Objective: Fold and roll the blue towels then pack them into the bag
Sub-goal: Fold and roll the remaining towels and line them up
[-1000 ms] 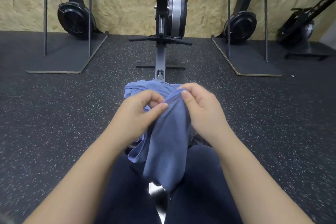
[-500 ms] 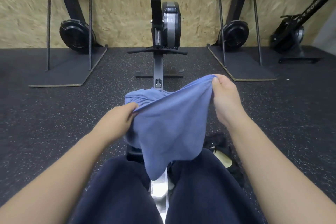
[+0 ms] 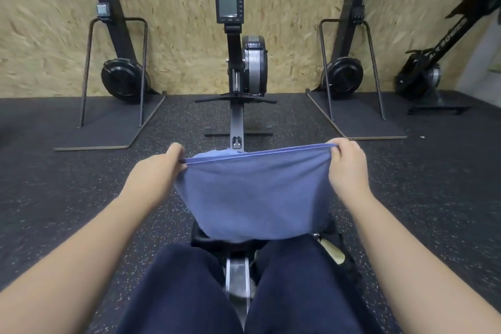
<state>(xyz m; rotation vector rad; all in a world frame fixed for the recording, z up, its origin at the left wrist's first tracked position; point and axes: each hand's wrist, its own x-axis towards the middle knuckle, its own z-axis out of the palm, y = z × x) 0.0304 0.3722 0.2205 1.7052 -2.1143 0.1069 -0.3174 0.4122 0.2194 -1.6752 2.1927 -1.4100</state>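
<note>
A blue towel [image 3: 252,195] hangs spread wide in front of my knees, its top hem pulled taut between both hands. My left hand [image 3: 160,171] pinches the left top corner. My right hand [image 3: 347,165] pinches the right top corner, slightly higher. Behind the stretched hem a second bunch of blue towel [image 3: 214,154] lies on the rowing machine rail. A dark bag [image 3: 339,252] with a pale opening lies on the floor by my right knee, mostly hidden by the towel and my leg.
I sit astride a rowing machine [image 3: 238,76] whose rail [image 3: 237,276] runs between my legs toward the chipboard wall. Ski-type machines on flat bases stand at left [image 3: 116,76] and right [image 3: 349,73]. Another machine [image 3: 428,73] sits far right. Speckled rubber floor lies on both sides.
My hands have moved apart and risen, pulling the towel from a bunched drape into a wide, taut sheet. The view has tilted up, showing more of the wall.
</note>
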